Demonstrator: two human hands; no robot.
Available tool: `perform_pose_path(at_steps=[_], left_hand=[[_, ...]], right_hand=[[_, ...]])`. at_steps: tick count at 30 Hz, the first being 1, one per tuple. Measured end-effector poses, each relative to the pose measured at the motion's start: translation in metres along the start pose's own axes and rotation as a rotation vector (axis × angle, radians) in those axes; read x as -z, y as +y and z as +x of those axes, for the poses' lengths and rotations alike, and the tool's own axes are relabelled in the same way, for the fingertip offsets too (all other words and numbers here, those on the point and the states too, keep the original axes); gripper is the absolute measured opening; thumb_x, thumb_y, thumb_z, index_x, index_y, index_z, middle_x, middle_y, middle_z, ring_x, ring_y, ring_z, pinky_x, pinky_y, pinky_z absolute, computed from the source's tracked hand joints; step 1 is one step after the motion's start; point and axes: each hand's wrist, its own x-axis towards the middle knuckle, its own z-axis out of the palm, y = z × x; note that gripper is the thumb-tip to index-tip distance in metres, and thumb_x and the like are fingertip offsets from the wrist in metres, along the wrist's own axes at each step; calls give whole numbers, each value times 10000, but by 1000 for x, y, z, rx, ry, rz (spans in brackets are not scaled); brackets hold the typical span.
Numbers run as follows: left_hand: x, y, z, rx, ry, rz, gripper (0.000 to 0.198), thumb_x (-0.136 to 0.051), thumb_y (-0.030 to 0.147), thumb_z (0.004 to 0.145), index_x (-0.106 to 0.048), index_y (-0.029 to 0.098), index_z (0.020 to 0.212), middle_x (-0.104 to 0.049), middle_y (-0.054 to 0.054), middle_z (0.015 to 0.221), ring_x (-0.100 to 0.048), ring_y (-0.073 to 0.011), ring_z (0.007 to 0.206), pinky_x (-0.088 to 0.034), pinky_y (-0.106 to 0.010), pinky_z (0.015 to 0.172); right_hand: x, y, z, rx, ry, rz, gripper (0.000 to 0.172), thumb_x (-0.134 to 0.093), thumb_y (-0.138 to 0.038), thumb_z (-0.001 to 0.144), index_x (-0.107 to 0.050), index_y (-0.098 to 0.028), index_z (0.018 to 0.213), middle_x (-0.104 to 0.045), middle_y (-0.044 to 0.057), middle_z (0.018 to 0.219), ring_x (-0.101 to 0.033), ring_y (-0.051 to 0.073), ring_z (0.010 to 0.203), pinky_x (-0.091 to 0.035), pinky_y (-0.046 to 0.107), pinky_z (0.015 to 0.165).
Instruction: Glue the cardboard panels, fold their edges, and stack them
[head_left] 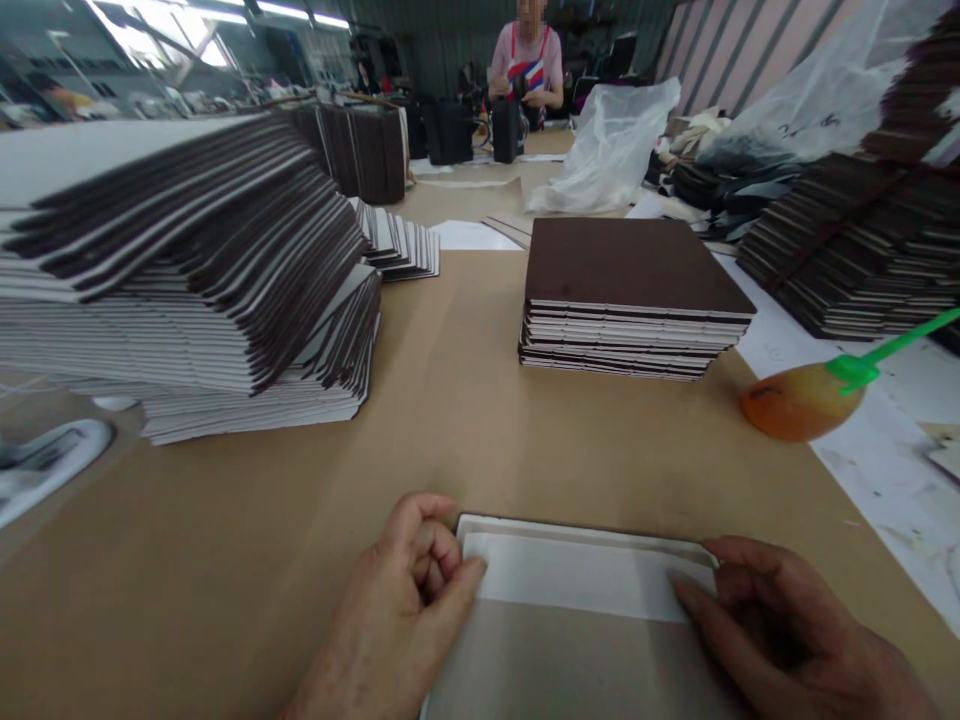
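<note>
A flat grey-and-white cardboard sheet (577, 590) lies on the brown table at the bottom centre, its far edge folded over as a white flap. My left hand (390, 620) is curled, with the thumb pressing on the flap's left corner. On the flap's right corner rests my right hand (787, 630), fingers bent and pressing down. A neat pile of dark brown folded boards (630, 295) stands beyond the sheet.
A tall slanting stack of brown and white boards (187, 270) fills the left. More dark stacks (855, 250) lie at the right. An orange bottle with a green nozzle (806, 398) lies on its side at the right. A person (529, 65) works at the far end.
</note>
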Motion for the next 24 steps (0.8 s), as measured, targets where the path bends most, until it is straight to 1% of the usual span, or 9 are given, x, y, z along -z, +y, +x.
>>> perform_pose_path(at_steps=[4,8,11,14,17,20,24], left_hand=[[2,3,0,-8,23,32,353,-580,448,823,-402,251,1056,-539,93,632,-542,-127,559,-459,-228,526],[4,-8,1,-22,13,37,388,-603,484,816,-421,263,1079,-563,81,647,-572,-138,583,-482,-229,533],[3,-18,3,-28,29,-3,440,-652,511,778,-450,267,1082,-585,66,658,-590,-152,581,-476,-232,498],[-1,-19,3,-41,95,-59,465,-701,518,732,-491,259,1056,-582,62,628,-584,-152,543,-463,-232,475],[-5,-13,2,-47,140,-89,461,-720,519,719,-509,264,1039,-570,71,603,-569,-139,515,-446,-221,462],[-7,-9,0,-58,136,-86,464,-725,518,722,-505,266,1043,-567,77,599,-561,-128,500,-435,-209,453],[-6,-8,0,-67,132,-64,475,-727,515,725,-496,265,1057,-562,81,594,-552,-119,488,-427,-201,452]], right_hand=[[6,-12,1,-36,-47,59,281,-576,-497,815,-530,-273,978,-636,-62,616,-614,134,473,-483,204,441],[10,-24,0,-115,-108,151,274,-572,-471,823,-522,-264,995,-635,-59,643,-618,142,519,-488,225,473],[11,-32,0,-151,-92,204,232,-563,-439,829,-522,-263,975,-627,-59,655,-612,144,543,-466,238,492],[13,-38,0,-164,-70,241,199,-567,-403,825,-525,-260,957,-600,-70,628,-581,137,522,-436,241,490],[13,-39,2,-181,-82,244,189,-581,-375,813,-524,-256,948,-583,-76,617,-553,129,510,-420,236,487],[14,-34,4,-190,-114,250,190,-577,-368,816,-523,-254,958,-585,-75,630,-551,128,518,-419,235,487],[15,-30,6,-196,-173,252,226,-572,-367,826,-502,-247,1005,-600,-68,654,-586,138,558,-447,244,520]])
